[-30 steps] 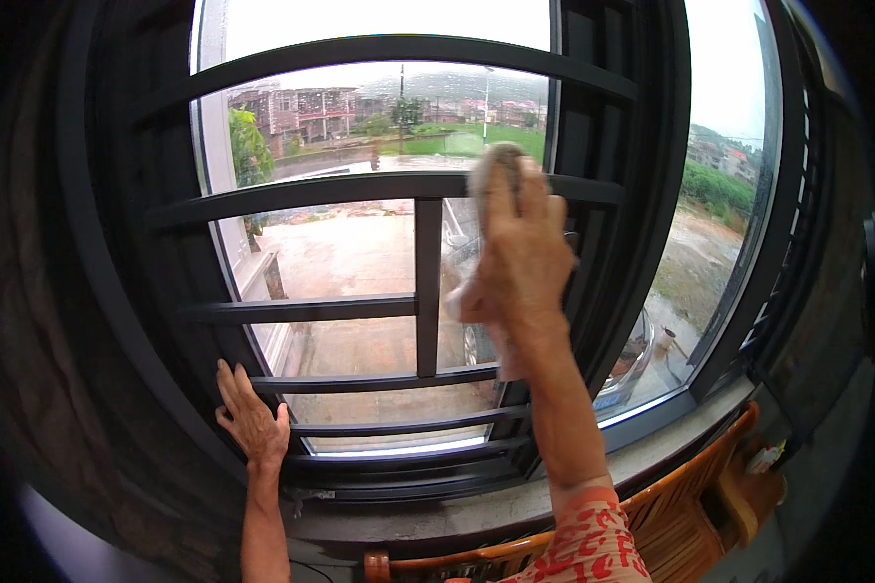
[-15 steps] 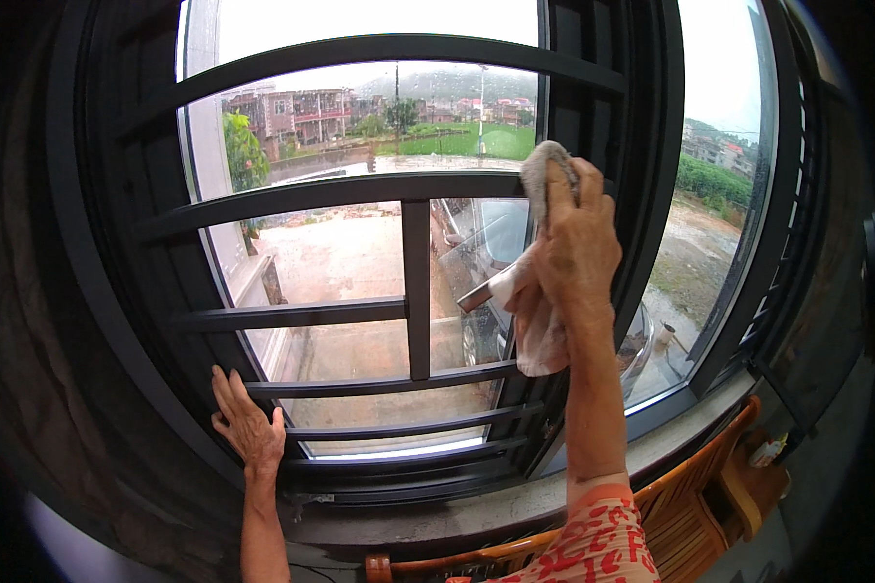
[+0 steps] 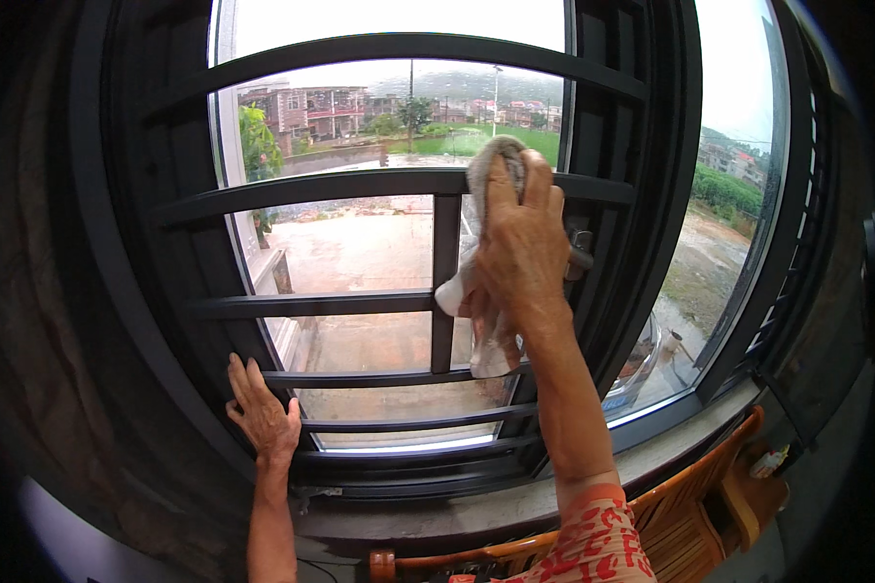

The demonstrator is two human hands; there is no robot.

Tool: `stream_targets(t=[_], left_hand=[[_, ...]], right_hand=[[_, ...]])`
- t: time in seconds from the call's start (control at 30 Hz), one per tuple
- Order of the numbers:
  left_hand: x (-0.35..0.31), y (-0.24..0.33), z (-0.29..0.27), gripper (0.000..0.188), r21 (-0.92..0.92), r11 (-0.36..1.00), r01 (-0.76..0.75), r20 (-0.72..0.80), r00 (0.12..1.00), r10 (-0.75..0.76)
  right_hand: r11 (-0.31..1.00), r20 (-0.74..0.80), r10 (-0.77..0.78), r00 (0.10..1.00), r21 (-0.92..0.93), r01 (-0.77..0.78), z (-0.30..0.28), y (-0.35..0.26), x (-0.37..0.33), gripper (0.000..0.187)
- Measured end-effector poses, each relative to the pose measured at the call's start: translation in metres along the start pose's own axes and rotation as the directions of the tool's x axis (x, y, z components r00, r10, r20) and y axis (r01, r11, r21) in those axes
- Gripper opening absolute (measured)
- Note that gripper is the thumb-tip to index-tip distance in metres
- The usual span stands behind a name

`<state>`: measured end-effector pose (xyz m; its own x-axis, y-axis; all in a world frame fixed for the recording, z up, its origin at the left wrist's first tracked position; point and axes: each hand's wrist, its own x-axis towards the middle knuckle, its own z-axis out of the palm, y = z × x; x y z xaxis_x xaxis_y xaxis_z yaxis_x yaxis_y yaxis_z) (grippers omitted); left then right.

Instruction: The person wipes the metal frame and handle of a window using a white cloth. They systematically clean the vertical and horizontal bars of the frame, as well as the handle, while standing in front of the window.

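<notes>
A crumpled whitish cloth [image 3: 494, 352] is in my right hand [image 3: 523, 248], its folds hanging below the palm. With it, the hand presses on the upper crossbar [image 3: 340, 188] of a dark metal window grille, right of a short upright bar [image 3: 444, 282]. My fingers reach over the cloth's top edge, and part of the crossbar is covered. Lower down on the left, my left hand [image 3: 262, 413] lies with fingers stretched against the dark window frame [image 3: 190, 389], holding nothing.
A window handle [image 3: 580, 255] juts out just right of my right hand. Beneath the window runs a sill [image 3: 437, 515]. A slatted wooden bench [image 3: 681, 530] stands at lower right, with a small bottle [image 3: 770, 462] beside it. Another glass pane [image 3: 695, 243] is to the right.
My right hand and the cloth have slid left along the crossbar, uncovering the window handle. The view has shifted slightly; my left hand stays on the frame.
</notes>
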<state>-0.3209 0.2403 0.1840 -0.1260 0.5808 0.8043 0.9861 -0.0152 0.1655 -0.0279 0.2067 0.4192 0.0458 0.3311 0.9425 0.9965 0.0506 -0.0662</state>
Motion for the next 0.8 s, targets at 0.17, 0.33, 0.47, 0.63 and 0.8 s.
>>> stream_targets(t=[0.17,0.33,0.47,0.63,0.8], left_hand=[[0.001,0.003,-0.002,0.104,-0.002,1.000,0.004,0.013,1.000,-0.004],[-0.001,-0.001,0.000,0.107,-0.054,0.998,0.020,0.057,0.998,-0.017],[0.001,0.002,-0.008,0.104,-0.010,1.000,0.019,0.048,0.999,-0.019],[0.000,0.001,-0.002,0.104,0.002,1.000,0.008,0.035,0.999,-0.008],[0.000,0.001,-0.003,0.107,-0.037,0.999,0.021,0.060,0.998,-0.019]], right_hand=[[0.978,-0.084,-0.191,0.978,0.064,0.197,0.019,-0.019,-0.016,0.080],[0.964,-0.001,-0.250,0.968,0.091,0.249,0.026,-0.018,-0.056,0.068],[0.957,0.050,-0.263,0.963,0.141,0.254,0.030,-0.009,-0.089,0.059],[0.936,-0.003,-0.307,0.952,0.182,0.302,0.031,-0.006,-0.095,0.061],[0.952,-0.081,-0.247,0.966,0.168,0.258,0.023,-0.020,-0.056,0.065]])
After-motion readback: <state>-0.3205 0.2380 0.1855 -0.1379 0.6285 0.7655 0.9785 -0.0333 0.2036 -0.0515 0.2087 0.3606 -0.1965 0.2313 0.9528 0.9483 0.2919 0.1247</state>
